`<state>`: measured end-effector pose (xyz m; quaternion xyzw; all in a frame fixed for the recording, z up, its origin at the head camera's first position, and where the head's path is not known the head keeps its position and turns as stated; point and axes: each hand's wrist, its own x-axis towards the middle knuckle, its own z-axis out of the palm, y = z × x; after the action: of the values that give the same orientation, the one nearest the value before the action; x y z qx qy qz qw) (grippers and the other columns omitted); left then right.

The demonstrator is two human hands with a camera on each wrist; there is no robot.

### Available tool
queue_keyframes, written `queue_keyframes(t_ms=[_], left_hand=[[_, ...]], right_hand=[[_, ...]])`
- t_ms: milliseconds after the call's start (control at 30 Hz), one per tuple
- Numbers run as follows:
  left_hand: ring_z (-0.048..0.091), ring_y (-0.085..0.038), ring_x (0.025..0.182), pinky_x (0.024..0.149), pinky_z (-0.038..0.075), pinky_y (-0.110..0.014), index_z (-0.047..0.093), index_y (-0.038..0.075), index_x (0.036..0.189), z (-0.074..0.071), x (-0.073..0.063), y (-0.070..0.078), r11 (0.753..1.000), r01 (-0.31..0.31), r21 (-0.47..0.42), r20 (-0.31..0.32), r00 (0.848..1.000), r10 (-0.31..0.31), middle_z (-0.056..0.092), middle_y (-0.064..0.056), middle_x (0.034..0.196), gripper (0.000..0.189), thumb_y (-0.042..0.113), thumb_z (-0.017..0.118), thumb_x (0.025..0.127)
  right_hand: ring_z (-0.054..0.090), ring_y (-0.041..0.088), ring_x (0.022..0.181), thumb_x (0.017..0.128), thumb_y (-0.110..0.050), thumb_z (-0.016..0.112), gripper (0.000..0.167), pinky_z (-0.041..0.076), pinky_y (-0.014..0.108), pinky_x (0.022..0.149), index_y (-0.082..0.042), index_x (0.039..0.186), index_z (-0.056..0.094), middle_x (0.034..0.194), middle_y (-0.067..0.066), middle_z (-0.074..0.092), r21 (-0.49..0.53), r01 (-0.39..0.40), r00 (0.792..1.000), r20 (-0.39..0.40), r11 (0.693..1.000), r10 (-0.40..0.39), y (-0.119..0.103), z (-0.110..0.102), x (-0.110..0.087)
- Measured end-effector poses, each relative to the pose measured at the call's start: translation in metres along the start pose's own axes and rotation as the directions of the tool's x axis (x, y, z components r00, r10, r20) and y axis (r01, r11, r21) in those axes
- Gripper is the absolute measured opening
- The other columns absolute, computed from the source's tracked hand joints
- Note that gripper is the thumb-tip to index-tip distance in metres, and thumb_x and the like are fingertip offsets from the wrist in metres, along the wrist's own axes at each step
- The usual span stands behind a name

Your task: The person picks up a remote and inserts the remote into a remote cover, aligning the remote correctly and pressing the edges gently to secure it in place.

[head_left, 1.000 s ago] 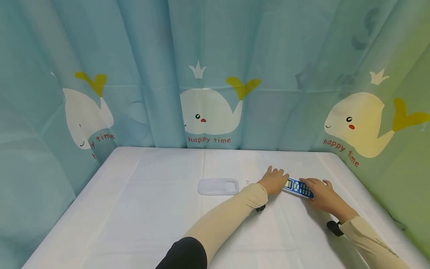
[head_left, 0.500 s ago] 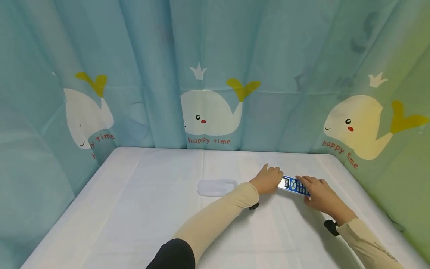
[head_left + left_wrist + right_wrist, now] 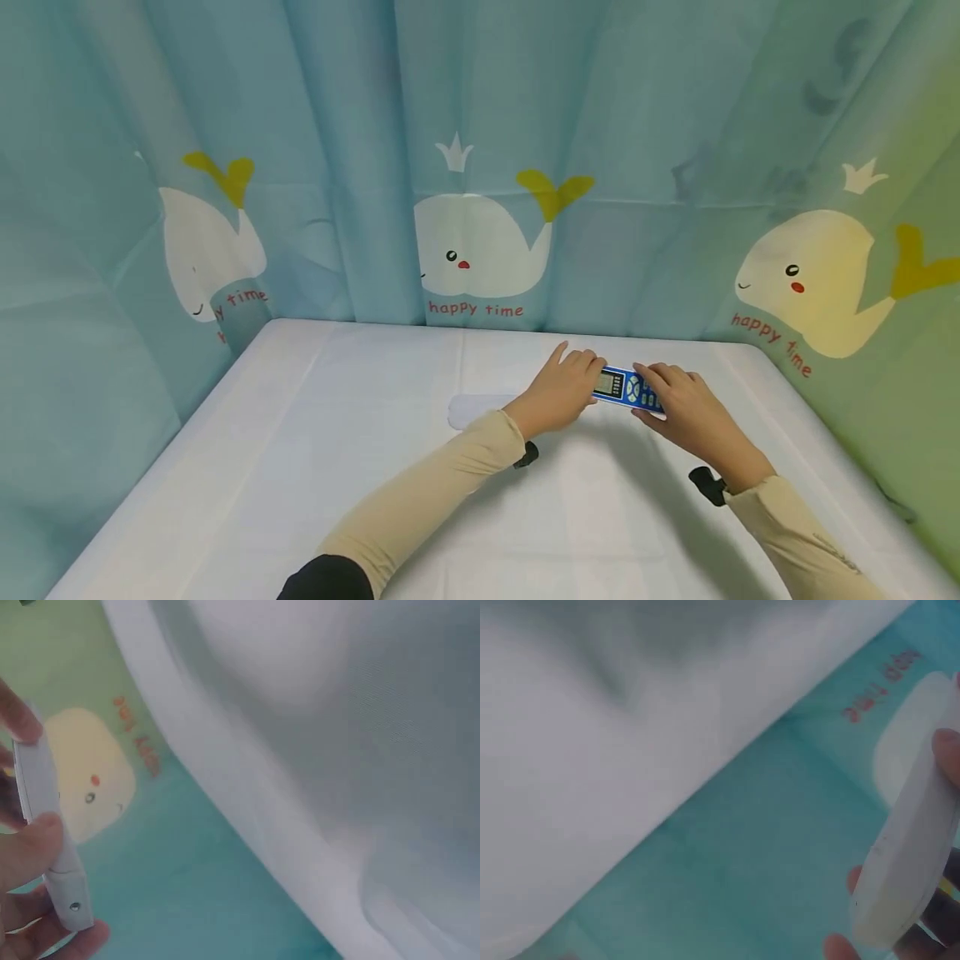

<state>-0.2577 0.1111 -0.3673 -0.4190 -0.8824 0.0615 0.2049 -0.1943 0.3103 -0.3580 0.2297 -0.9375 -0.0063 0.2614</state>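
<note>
Both hands hold a remote control (image 3: pixel 628 389) with a blue face, a small screen and a white body, raised above the table. My left hand (image 3: pixel 561 390) grips its screen end, while the right hand (image 3: pixel 686 412) grips the keypad end between thumb and fingers. In the left wrist view the white edge of the remote (image 3: pixel 54 802) shows with finger and thumb on it. The right wrist view has the white back of the remote (image 3: pixel 911 847) at the right edge, fingers wrapped about it. A translucent remote cover (image 3: pixel 476 410) lies flat on the table, partly hidden behind the left forearm.
The table (image 3: pixel 337 467) is covered in white cloth. Behind it and along its sides hangs a blue-green curtain (image 3: pixel 345 167) printed with white whales. Beige sleeves cover both forearms, and a black device (image 3: pixel 707 486) sits at the right wrist.
Both hands have moved left, lifting the remote control higher and closer to the translucent cover. The left forearm now overlaps more of the cover, and the head view has shifted slightly.
</note>
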Motion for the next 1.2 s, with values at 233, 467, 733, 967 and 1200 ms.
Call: queue_keyframes(t_ms=[233,467,733,967,1200], left_hand=[[0.051,-0.014,0.12,0.112,0.031,-0.04,0.048,0.014,0.135,-0.006,-0.03,-0.023,0.999,0.048,-0.022,-0.097,0.994,-0.05,0.055,0.001,0.127,0.061,0.05,0.06,0.086],[0.055,-0.016,0.115,0.11,0.035,-0.04,0.054,0.014,0.129,-0.016,-0.054,-0.047,0.996,0.085,-0.018,-0.206,0.975,-0.087,0.059,0.0,0.121,0.062,0.049,0.068,0.08],[0.057,-0.016,0.111,0.107,0.038,-0.039,0.058,0.013,0.124,-0.021,-0.074,-0.068,0.988,0.123,-0.094,-0.192,0.971,-0.139,0.061,0.0,0.115,0.059,0.047,0.072,0.078],[0.058,-0.017,0.106,0.106,0.039,-0.04,0.06,0.012,0.121,-0.019,-0.092,-0.078,0.985,0.136,-0.107,-0.209,0.965,-0.156,0.061,-0.001,0.111,0.059,0.047,0.073,0.076],[0.058,-0.017,0.104,0.104,0.041,-0.04,0.061,0.011,0.118,-0.017,-0.101,-0.083,0.987,0.123,-0.106,-0.271,0.951,-0.147,0.062,-0.002,0.109,0.059,0.046,0.076,0.073]], right_hand=[[0.059,0.028,0.093,0.063,-0.019,0.086,0.059,0.049,0.043,0.07,-0.001,0.112,0.058,0.103,0.013,0.062,0.026,0.052,0.998,-0.033,0.998,-0.051,-0.018,0.002,0.023],[0.061,0.025,0.092,0.065,-0.023,0.085,0.062,0.05,0.04,0.069,-0.001,0.114,0.055,0.103,0.013,0.063,0.044,0.113,0.988,-0.107,0.993,-0.108,-0.038,0.007,0.043],[0.062,0.024,0.088,0.066,-0.027,0.085,0.064,0.053,0.039,0.07,-0.001,0.117,0.055,0.105,0.013,0.063,0.089,0.141,0.987,-0.084,0.986,-0.134,-0.06,0.009,0.062],[0.062,0.024,0.092,0.067,-0.029,0.084,0.065,0.053,0.04,0.076,-0.003,0.12,0.057,0.108,0.013,0.064,0.084,0.126,0.992,-0.027,0.988,-0.124,-0.068,0.011,0.066],[0.064,0.023,0.093,0.062,-0.032,0.087,0.062,0.051,0.041,0.08,-0.006,0.114,0.064,0.105,0.009,0.067,0.07,0.153,0.984,-0.105,0.986,-0.145,-0.07,0.016,0.068]])
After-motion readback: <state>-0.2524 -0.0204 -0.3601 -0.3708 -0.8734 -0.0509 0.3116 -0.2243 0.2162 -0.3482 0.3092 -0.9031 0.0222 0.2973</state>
